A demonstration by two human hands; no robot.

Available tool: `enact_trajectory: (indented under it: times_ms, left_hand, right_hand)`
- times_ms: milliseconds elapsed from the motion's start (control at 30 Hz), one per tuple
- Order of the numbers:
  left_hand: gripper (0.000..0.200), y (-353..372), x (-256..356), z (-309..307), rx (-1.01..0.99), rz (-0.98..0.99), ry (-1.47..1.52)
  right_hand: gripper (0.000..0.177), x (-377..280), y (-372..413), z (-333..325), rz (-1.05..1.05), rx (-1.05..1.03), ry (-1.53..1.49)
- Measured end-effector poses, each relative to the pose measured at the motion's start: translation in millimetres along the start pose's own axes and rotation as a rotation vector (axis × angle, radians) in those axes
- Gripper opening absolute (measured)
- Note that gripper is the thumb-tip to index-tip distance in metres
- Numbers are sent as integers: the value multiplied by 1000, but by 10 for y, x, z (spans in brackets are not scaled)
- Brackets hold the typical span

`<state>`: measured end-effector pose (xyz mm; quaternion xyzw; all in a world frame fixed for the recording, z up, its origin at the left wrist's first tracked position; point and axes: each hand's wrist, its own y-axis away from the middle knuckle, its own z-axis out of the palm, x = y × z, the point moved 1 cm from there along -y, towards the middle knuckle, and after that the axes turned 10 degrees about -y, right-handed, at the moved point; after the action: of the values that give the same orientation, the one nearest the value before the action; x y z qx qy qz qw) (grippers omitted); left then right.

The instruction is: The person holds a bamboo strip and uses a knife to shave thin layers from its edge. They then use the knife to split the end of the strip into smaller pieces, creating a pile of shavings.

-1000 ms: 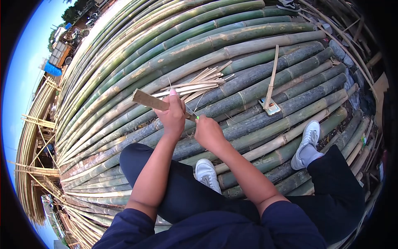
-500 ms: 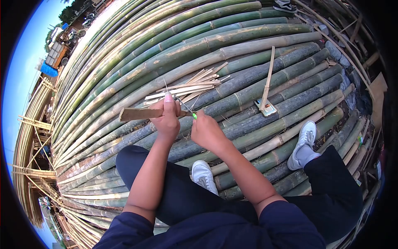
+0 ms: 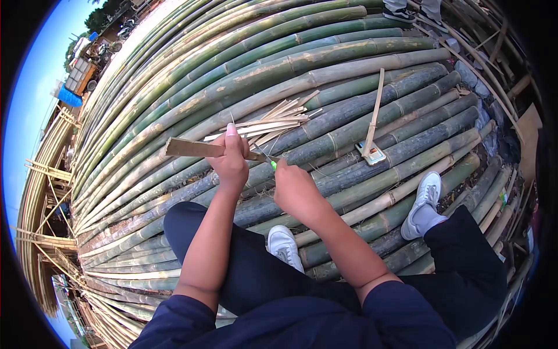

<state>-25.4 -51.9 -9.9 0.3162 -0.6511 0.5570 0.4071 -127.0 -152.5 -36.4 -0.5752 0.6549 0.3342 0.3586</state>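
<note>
While the left hand (image 3: 231,164) fists the flat tan bamboo slat (image 3: 189,148) above the green bamboo pole stack (image 3: 325,52), the right hand (image 3: 296,192) is closed round a green-handled knife (image 3: 272,164) against it. Mid-whittling probably, and the next stroke wants steady bracing.

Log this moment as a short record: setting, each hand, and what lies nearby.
Setting: outdoors, person seated on stacked bamboo poles
Left hand: gripping a flat bamboo slat, thumb raised
Right hand: closed on a green-handled knife, held at the slat's near end
Beyond the hands: pile of split strips
To the right: long strip lying across the poles, lower end on a small flat object
Feet: white shoes
Top edge: another person's shoes
</note>
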Motion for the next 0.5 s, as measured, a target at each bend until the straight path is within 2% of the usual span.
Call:
enact_trajectory:
  times_ms: [167,400,467,500]
  left_hand:
    - [46,22,38,50,-55,19,-13]
    - [47,6,-19,0,-97,18,-33]
    - [52,-12,1,1,-188,-56,189]
    - [52,-27,2,5,-188,-49,189]
  right_hand:
    - [28,11,86,-20,-84,24,105]
    - [21,-137,157,-97,30,-37,119]
    - [20,-119,144,-60,21,-34,120]
    - [20,-96,119,-22,35,-19,104]
